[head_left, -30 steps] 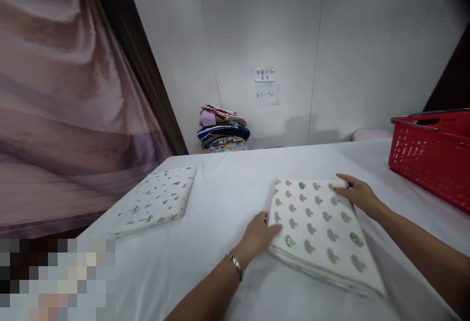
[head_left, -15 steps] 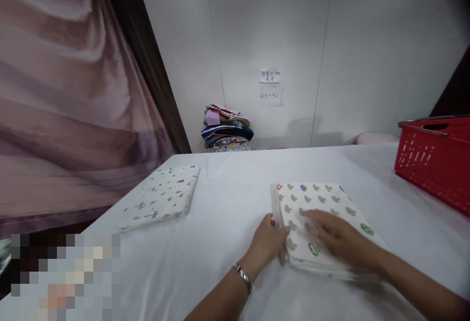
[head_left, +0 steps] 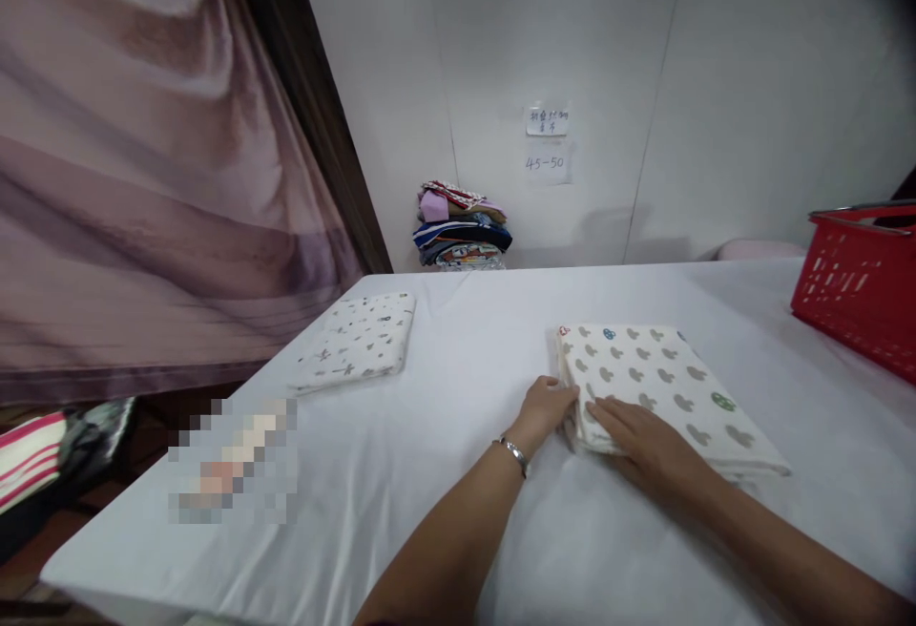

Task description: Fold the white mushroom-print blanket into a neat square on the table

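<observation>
White, mushroom-printed folded cloth (head_left: 655, 359): my right hand (head_left: 640, 433) now joins my left hand (head_left: 542, 411), so both tend one corner; either grip's closure, I can't tell.

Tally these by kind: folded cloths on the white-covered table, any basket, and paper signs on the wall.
Mushroom-print cloth and small-motif cloth: 2
Red basket: 1
Upper paper sign and lower paper sign: 2
Total: 5

2 white folded cloths (head_left: 662, 380) (head_left: 364, 342), 1 basket (head_left: 863, 287)
</observation>
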Demonstrator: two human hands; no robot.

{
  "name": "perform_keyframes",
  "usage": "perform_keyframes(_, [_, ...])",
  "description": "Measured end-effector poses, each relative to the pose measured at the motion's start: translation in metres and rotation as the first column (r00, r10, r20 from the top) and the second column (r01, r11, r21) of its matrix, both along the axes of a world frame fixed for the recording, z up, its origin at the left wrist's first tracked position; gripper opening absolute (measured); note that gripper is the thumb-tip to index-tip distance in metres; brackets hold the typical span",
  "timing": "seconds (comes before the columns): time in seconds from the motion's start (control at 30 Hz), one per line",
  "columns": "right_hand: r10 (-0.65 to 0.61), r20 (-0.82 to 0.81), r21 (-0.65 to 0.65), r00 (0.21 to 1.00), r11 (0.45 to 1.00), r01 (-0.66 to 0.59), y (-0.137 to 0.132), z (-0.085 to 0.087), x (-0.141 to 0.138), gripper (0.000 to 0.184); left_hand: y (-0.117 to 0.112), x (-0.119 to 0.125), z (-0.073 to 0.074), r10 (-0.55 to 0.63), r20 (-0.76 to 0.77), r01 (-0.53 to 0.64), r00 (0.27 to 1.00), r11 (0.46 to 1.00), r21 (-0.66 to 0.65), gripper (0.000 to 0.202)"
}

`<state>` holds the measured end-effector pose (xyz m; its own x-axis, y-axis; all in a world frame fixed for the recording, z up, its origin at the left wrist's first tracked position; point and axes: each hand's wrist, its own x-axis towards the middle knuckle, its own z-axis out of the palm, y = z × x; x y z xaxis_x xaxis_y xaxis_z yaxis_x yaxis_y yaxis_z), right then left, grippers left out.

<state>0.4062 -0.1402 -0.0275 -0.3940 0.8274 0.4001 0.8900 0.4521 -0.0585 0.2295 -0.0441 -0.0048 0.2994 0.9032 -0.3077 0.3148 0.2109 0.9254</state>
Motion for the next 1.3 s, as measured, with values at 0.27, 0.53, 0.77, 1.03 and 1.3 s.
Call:
perform_keyframes(0.27, [0.014,-0.129,-0.065,0.992,0.998,-0.023,-0.036,0.000,0.014,0.053,-0.017,-0.016,0.008,-0.234,-0.055,0.226,0.971,0.967,-0.114,0.046])
perform_keyframes(0.53, [-0.176,-0.282,-0.438,0.943,0.898,0.036,-0.027,0.052,-0.016,0.052,0.032,-0.017,0.008,-0.090,-0.155,0.118,0.984,0.977,0.179,0.025])
perform_keyframes(0.77, [-0.473,-0.264,-0.444,0.841,0.833,0.329,0.052,0.062,-0.031,0.049,0.069,0.017,0.011,-0.008,-0.190,0.069,0.982,0.945,0.319,0.022])
perform_keyframes(1.03, [-0.417,-0.110,-0.417,0.902,0.844,0.339,0.114,0.059,-0.036,0.037,0.086,0.023,-0.007,-0.082,-0.148,0.140,0.986,0.887,0.440,0.025])
perform_keyframes(1.3, [-0.688,-0.639,-0.737,0.344,0.676,-0.018,0.124,0.054,-0.001,0.048,0.091,0.025,-0.014,-0.060,-0.276,0.205,0.959,0.819,0.536,0.022])
